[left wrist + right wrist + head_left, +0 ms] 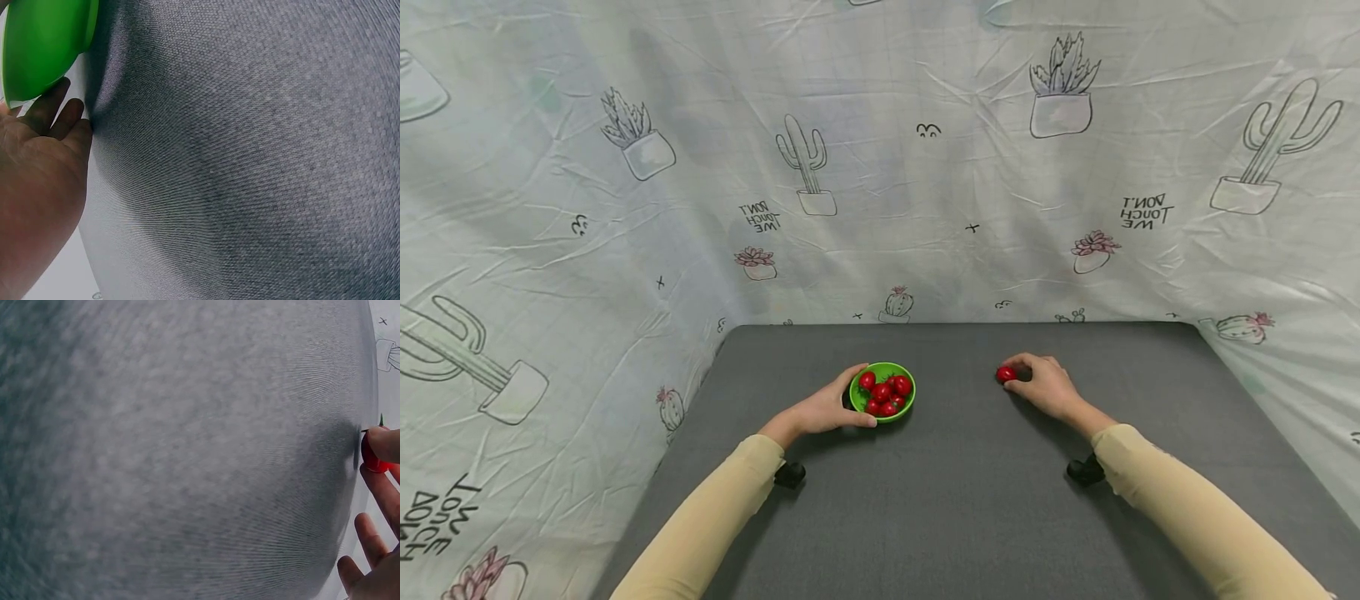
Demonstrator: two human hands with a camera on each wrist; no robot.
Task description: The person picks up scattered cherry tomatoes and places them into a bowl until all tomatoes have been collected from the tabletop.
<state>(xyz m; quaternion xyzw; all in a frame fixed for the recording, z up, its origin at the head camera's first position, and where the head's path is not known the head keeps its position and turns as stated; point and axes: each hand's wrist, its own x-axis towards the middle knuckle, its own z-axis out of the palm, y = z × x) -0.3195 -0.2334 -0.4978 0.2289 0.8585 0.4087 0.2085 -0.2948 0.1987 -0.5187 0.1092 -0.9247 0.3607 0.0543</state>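
My left hand (829, 407) grips the left side of a small green bowl (913, 392), thumb at the near rim and fingers toward the far side. Several red cherry tomatoes (882, 392) with green stems lie inside it. In the left wrist view the green bowl (47, 47) shows its smooth outer wall above my left hand (40, 169). Off to the right, my right hand (1047, 385) pinches one cherry tomato (1006, 374) between thumb and finger, low over the table. The right wrist view shows that cherry tomato (373, 457), green stem up, at the fingertips of my right hand (381, 550).
Both hands work over a dark grey cloth-covered table (940, 500). Behind it and along the sides hangs a pale curtain (880, 167) printed with cacti. Dark wrist devices (1084, 471) sit below the cream sleeves (1195, 508).
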